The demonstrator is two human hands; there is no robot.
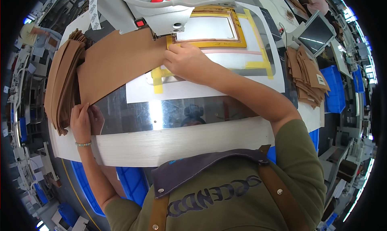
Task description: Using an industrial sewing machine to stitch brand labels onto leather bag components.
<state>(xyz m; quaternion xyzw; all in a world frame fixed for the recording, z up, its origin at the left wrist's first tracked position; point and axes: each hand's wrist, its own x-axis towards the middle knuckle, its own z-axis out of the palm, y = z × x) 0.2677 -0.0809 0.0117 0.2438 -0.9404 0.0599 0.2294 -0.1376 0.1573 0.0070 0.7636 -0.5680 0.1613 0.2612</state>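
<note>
A large flat brown panel (121, 64), perhaps fabric or leather, slants across the machine bed between my hands. Its lower left corner is pinched in the fingers of my left hand (82, 120), which wears a beaded bracelet. At the panel's right end, my right hand (187, 62) has its fingers closed on the edge, just beside a yellow rectangular frame (240, 34). Above that end is the grey-white head of a sewing machine (161, 19). Yellow tape (158, 84) and a white sheet (139, 90) lie under the frame and my right forearm.
A thick stack of similar brown panels (60, 86) stands by my left hand. Shiny metal plate (125, 118) covers the table in front of me. On the right are more brown pieces (308, 78), a monitor (316, 33) and a blue bin (333, 92).
</note>
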